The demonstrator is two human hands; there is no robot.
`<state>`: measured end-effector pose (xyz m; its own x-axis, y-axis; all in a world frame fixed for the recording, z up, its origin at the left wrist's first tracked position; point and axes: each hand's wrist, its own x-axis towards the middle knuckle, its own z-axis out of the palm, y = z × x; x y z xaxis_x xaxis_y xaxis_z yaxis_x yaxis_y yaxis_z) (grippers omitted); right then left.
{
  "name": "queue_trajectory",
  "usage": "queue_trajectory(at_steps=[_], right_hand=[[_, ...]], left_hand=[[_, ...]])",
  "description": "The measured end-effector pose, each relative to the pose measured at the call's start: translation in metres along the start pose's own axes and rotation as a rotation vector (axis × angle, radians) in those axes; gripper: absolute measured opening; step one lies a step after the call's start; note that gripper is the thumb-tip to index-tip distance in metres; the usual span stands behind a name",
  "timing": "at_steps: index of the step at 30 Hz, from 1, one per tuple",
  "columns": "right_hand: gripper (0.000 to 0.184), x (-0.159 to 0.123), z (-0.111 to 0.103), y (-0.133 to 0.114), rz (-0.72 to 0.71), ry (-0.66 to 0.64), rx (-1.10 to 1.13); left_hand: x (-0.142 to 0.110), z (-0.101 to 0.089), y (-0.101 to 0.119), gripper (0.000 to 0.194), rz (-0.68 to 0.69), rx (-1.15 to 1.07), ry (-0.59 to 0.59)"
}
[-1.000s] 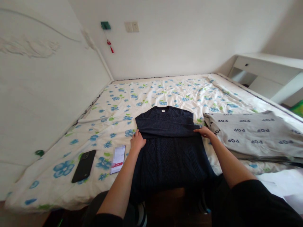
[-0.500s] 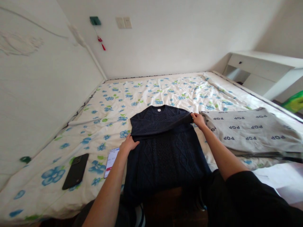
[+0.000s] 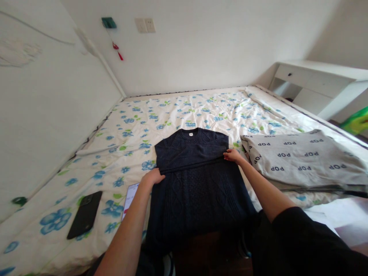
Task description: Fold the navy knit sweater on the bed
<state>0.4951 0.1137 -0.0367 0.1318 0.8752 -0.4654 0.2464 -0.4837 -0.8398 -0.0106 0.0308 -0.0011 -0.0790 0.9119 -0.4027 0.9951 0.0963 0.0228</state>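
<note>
A dark navy cable-knit sweater (image 3: 198, 191) lies at the near edge of the bed, collar away from me and its small white label showing. Its sleeves are folded across the chest, and the lower part hangs over the edge. My left hand (image 3: 152, 177) is closed on the sweater's left side, just below the folded sleeves; its fingertips are partly hidden. At the opposite side, my right hand (image 3: 232, 155) pinches the sweater near the end of the folded sleeve.
A folded grey garment (image 3: 299, 161) printed with "POP" lies to the right. A black phone (image 3: 85, 214) and a lit-screen phone (image 3: 130, 197), partly behind my left forearm, lie to the left. A flowered sheet (image 3: 169, 111) covers the bed; a white desk (image 3: 319, 86) stands beyond.
My right hand has moved down and inward, bringing the sleeve end with it, so the sleeve lies flatter across the chest. My left hand stays at the left side. The view has shifted slightly.
</note>
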Motion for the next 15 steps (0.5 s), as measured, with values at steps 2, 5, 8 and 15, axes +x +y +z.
queue_trajectory(at_steps=[2,5,8,15], right_hand=[[0.023,0.006,-0.006,-0.004,-0.013,0.083,-0.023],[0.022,0.012,-0.018,-0.002,0.003,0.194,-0.057],[0.022,0.013,-0.024,0.011,0.074,0.124,-0.233],[0.025,0.008,-0.023,0.019,-0.025,0.019,-0.241]], left_hand=[[0.003,-0.003,0.001,0.048,0.000,0.012,-0.019],[0.006,-0.004,0.000,0.046,-0.019,0.035,-0.051],[0.009,-0.008,-0.001,0.042,-0.048,0.043,-0.061],[0.021,-0.032,0.000,0.041,-0.129,-0.004,0.159]])
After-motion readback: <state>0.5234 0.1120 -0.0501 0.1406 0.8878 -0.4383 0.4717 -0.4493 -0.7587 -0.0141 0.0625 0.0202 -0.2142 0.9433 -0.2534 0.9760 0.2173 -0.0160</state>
